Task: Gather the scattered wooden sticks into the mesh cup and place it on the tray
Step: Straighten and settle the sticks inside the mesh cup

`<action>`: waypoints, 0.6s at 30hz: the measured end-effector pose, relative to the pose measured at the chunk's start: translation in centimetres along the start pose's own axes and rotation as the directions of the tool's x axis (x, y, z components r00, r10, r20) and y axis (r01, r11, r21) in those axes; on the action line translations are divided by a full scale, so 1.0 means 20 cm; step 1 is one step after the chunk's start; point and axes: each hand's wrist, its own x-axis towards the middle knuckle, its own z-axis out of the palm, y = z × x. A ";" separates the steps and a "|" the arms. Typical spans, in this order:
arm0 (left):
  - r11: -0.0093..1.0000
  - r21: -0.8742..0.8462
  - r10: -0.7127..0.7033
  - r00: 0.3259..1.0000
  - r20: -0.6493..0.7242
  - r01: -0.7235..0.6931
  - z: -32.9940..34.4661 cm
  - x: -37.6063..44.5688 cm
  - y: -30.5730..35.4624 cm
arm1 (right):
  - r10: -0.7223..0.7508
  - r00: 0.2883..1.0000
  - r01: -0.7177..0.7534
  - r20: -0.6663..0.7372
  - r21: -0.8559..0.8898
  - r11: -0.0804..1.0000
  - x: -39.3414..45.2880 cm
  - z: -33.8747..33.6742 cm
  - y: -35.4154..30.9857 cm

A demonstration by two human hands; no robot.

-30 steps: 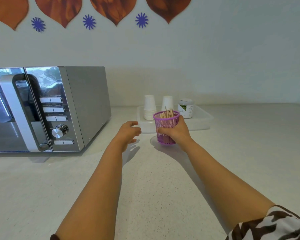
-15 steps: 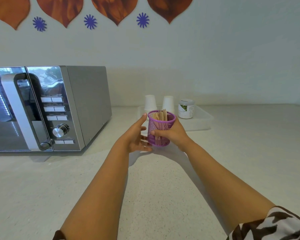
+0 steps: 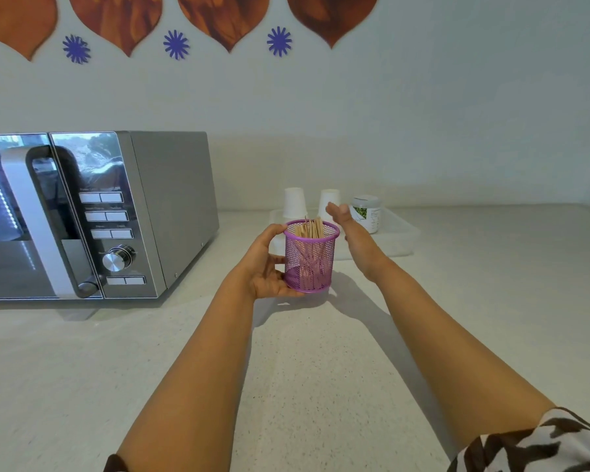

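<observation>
A: Where's the cup [image 3: 310,256] just now?

B: Held above the counter [image 3: 321,386], upright, on the near side of the tray [image 3: 401,237]. It's purple wire mesh, round, tapering a little toward the base, and you can see straight through the weave.

A: And the sticks [image 3: 309,229]?

B: Standing inside it, pale wood, their tops poking just past the rim. I see none lying loose on the counter (though the arms hide a strip of it).

A: Which hand has it?

B: The left hand [image 3: 264,264]. Its palm cradles the cup's left side and base, thumb up near the rim, fingers curled round the bottom. The right hand [image 3: 355,238] is spread flat, just right of the cup and not touching it, fingertips toward the far wall.

A: So the placing turns on what?

B: The tray lies beyond and to the right of the cup, so I'd judge the carry goes away and rightward, keeping the cup's axis vertical so nothing tips out. The right hand is nearer the tray, but the left holds the load.

A: Anything in the way?

B: Two white cups [image 3: 294,203] stand upside down at the tray's left end, and a jar [image 3: 366,212] sits behind the right hand. A microwave [image 3: 99,212] stands far left.
</observation>
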 end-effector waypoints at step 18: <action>0.994 0.084 -0.076 0.996 0.047 0.072 0.02 0.00 -0.01 | -0.096 0.989 0.054 -0.108 -0.343 0.938 0.04 -0.02 -0.10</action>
